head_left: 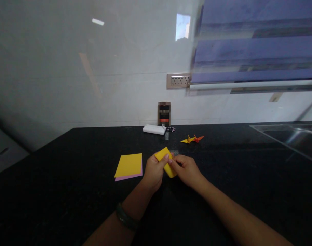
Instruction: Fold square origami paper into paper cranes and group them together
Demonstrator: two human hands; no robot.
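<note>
Both hands meet over the near middle of the black table (68,191), around a folded piece of yellow paper (169,170) held at a tilt, its upper corner pointing away from the person. The left hand (153,171) is closed on the paper's left side, thumb pressed across its face; the right hand (188,169) pinches the right edge between thumb and curled fingers. The thumb tips nearly meet. Just left of the left hand, a yellow square sheet (129,165) lies over a lilac sheet (122,178), which shows along the near and right edges. A strip of tabletop separates them from the wrist, and a broad stretch runs on to the table's slanting left edge. Beyond the right hand, a yellow paper crane (188,140) and an orange paper crane (197,139) stand close together; black surface extends rightward from them to the sink's rim (279,145). A white device (154,129) lies near the back edge, by the wall.
</note>
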